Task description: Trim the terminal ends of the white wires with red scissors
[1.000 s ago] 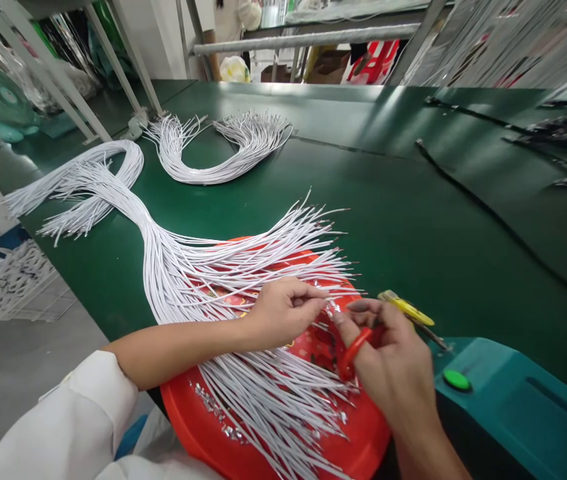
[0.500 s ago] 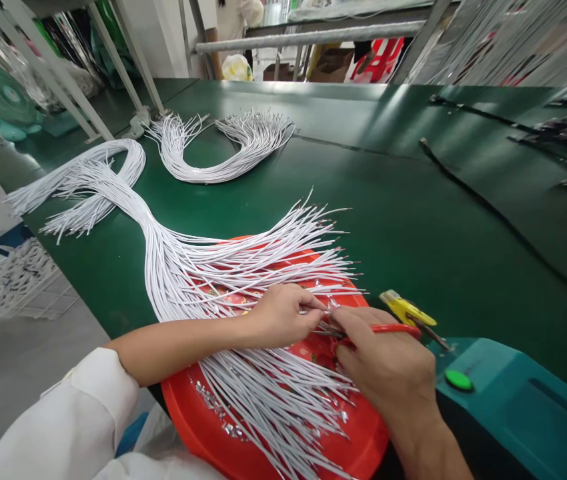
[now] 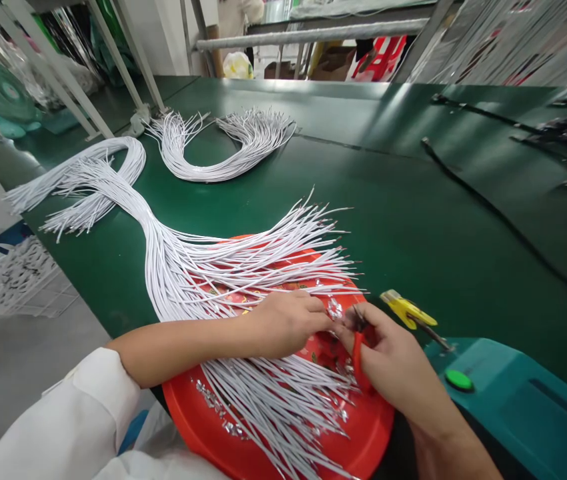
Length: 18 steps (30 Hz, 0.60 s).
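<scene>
My left hand (image 3: 286, 322) pinches the tip of a white wire over the red tray (image 3: 193, 420). Just to its right, my right hand (image 3: 397, 363) is closed round red-handled scissors (image 3: 357, 353), whose tips meet the pinched wire end. A large fan of white wires (image 3: 223, 267) lies across the tray and trails away to the upper left. Silvery foil scraps (image 3: 334, 308) lie on the tray near my fingertips and along its lower part.
The green table (image 3: 413, 200) carries two more white wire bundles (image 3: 223, 143) at the back left. A yellow-handled tool (image 3: 408, 311) lies right of my hands beside a teal machine with a green button (image 3: 458, 380). Black cables (image 3: 488, 207) cross the right side.
My right hand turned the scissors from lying level to pointing down and drew in towards the wire tip. My left hand slid slightly down and right, still pinching.
</scene>
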Motion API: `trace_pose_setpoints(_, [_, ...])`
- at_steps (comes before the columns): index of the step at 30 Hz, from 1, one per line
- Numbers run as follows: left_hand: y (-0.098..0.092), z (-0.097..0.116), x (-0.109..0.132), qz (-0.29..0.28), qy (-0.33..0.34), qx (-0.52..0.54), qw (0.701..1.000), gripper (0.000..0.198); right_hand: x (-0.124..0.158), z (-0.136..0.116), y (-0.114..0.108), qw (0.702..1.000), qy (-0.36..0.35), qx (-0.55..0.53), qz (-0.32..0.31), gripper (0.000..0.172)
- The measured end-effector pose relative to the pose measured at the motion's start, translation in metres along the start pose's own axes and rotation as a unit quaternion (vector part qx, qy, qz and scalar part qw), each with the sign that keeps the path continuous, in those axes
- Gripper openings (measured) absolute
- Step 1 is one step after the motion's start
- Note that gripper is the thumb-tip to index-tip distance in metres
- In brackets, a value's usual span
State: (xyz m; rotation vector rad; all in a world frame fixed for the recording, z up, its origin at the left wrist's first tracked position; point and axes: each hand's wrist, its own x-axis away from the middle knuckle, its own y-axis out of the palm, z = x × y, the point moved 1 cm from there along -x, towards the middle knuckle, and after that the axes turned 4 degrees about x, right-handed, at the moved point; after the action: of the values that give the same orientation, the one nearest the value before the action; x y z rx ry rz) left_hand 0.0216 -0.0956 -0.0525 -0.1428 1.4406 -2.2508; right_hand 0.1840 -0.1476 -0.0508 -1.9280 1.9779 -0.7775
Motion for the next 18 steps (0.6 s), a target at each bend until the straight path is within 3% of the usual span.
trace_pose_setpoints(3, [-0.002,-0.001,-0.003,0.06,0.006,0.093,0.994,0.027,-0.001,-0.002,-0.004,0.983,0.049,-0.174,-0.013,0.027])
trace_pose_setpoints(7, [-0.004,0.002,-0.005,0.139,0.009,0.159,0.977,0.028,0.0,-0.001,-0.001,0.928,0.133,-0.349,-0.011,0.041])
trace_pose_setpoints(12, [-0.006,0.006,-0.001,0.162,-0.006,0.085,0.983,0.032,0.001,-0.002,0.011,0.878,0.16,-0.447,-0.061,0.043])
trace_pose_setpoints(18, [-0.005,0.01,-0.001,0.185,-0.028,-0.029,0.982,0.033,-0.002,-0.007,0.018,0.857,0.166,-0.488,-0.005,0.046])
